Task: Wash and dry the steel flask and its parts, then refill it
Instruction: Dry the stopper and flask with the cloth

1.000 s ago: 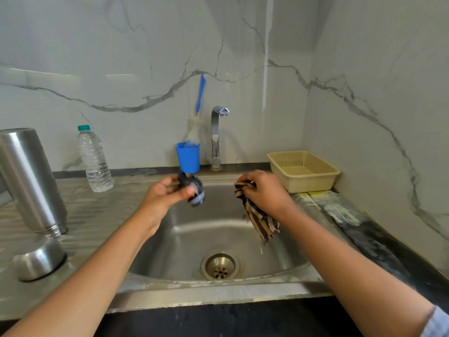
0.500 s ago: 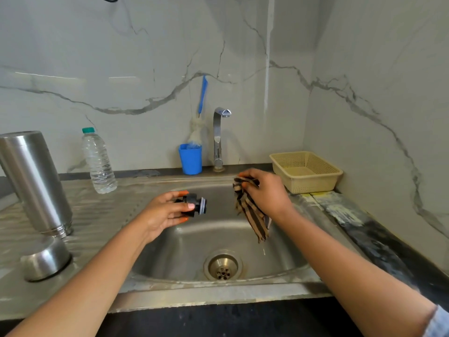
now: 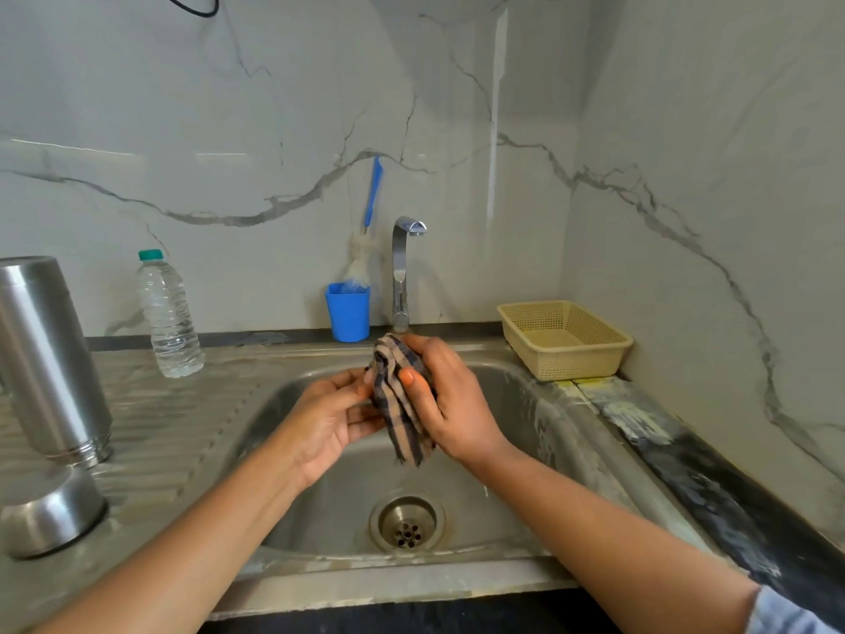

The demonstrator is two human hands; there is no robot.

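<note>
Over sink (image 3: 315, 514), right hand (image 3: 452, 407) grips striped cloth (image 3: 401, 425).

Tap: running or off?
Off. No stream falls from the tap spout, and the sink basin below shows no splash.

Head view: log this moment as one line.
phase: drying | right hand: grips striped cloth over sink | left hand: fingertips at cloth, grasp hidden | steel flask: stands on drainboard
</note>
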